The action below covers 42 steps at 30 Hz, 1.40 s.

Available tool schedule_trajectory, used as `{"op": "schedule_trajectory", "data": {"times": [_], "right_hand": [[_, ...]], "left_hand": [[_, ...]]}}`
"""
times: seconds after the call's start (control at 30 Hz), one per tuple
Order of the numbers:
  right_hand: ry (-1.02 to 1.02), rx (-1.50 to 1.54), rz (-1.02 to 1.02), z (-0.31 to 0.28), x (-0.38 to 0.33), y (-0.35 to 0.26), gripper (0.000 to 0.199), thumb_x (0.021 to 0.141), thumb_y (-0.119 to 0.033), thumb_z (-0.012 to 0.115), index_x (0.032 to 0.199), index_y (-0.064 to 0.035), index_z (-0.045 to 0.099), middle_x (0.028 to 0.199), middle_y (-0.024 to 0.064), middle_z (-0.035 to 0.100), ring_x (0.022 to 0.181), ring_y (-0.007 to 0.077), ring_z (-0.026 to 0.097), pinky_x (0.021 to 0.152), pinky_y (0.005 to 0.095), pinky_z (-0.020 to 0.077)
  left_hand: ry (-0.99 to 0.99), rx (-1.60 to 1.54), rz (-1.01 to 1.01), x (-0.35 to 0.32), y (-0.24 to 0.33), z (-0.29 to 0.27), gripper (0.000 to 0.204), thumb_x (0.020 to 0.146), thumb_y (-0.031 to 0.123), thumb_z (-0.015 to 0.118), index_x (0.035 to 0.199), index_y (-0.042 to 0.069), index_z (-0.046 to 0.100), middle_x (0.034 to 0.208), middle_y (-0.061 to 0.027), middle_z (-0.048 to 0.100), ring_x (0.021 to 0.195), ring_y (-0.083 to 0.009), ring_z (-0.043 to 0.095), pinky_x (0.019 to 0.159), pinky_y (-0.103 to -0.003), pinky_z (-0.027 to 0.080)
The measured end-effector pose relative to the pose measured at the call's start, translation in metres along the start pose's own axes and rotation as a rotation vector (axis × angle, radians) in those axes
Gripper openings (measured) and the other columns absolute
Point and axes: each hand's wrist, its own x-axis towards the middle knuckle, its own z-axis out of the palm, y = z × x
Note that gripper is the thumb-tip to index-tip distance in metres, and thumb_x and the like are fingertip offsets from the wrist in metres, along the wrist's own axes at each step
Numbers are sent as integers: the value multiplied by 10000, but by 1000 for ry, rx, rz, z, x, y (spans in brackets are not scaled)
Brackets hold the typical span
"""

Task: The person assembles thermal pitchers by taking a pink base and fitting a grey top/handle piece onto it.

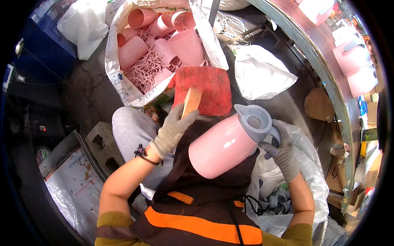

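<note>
My left hand (173,130), in a pale work glove, is closed round a tan, wooden-looking block (192,101). The block points up and away, in front of a red cloth-covered pad (213,88). In my right hand (284,156), gloved in grey, is a pink jug (221,147), gripped by its grey handle. The jug lies tilted over my lap, its grey collar and spout (256,119) toward the upper right and its base toward the lower left. The block and the jug are apart.
Ahead stands a white woven sack (113,61) of pink jug bodies (186,47) and pink strips. At my right, a clear plastic bag (308,156) holds grey parts (277,201). A bench (328,78) with pink jugs curves along the right. A white bag (262,74) lies beyond the pad.
</note>
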Motion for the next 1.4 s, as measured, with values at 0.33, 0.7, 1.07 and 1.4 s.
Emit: {"op": "schedule_trajectory", "data": {"times": [0.33, 0.7, 1.07, 1.4], "right_hand": [[54, 3, -210, 31, -35, 0, 680, 681, -221, 865, 1243, -43, 525, 949, 111, 683, 781, 169, 670, 679, 305, 550], [95, 988, 393, 101, -27, -16, 417, 877, -397, 681, 1132, -83, 580, 747, -59, 519, 551, 40, 430, 477, 198, 324], [-177, 1736, 603, 99, 6, 13, 196, 883, -328, 692, 893, -185, 559, 577, -109, 310, 451, 19, 271, 420, 189, 219], [-173, 1337, 700, 57, -2, -24, 187, 885, -320, 686, 855, -190, 555, 610, -101, 318, 462, 33, 290, 423, 195, 241]], "left_hand": [[163, 1227, 375, 106, -5, 8, 592, 699, 354, 779, 1204, 131, 566, 1356, -280, 395, 1182, -412, 500, 960, -425, 449], [-626, -821, -294, 2, 19, 26, 452, 933, 244, 591, 1313, 13, 508, 1282, -77, 569, 1197, -179, 523, 1067, -330, 366], [-107, 165, 156, 6, 28, 11, 418, 1018, 317, 360, 975, 19, 650, 691, -75, 624, 586, -134, 518, 623, -292, 445], [-483, -108, 220, -36, -6, 27, 246, 904, 186, 526, 1023, 2, 636, 918, -86, 641, 791, -172, 608, 728, -290, 491]]}}
